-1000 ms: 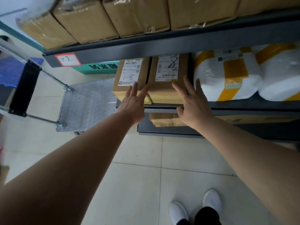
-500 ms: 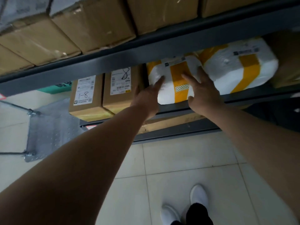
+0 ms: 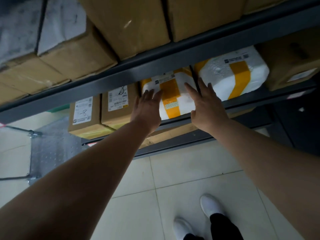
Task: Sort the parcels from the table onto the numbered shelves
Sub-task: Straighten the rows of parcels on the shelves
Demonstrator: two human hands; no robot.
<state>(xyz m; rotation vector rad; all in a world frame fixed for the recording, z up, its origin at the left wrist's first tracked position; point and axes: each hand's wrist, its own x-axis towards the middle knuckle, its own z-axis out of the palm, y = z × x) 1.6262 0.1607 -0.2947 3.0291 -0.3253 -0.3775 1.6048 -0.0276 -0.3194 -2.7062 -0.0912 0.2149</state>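
A white foam parcel with yellow tape (image 3: 174,97) lies on the dark metal shelf (image 3: 242,104). My left hand (image 3: 147,108) presses flat against its left front with straight fingers. My right hand (image 3: 206,104) lies flat on its right side, fingers spread and reaching up toward the gap beside a second white foam parcel (image 3: 232,75). Left of them stand two brown boxes with labels, one marked "-8" (image 3: 84,115) and another (image 3: 119,104). Neither hand holds anything.
Large cardboard boxes (image 3: 124,26) fill the shelf above. A brown box (image 3: 290,66) sits at the shelf's right end. More cardboard shows on the lower shelf (image 3: 173,130). A metal platform trolley (image 3: 52,149) stands on the tiled floor at left. My white shoes (image 3: 209,207) are below.
My hands left the two brown boxes and shifted right onto the white foam parcel. The view has swung right and moved closer to the shelf.
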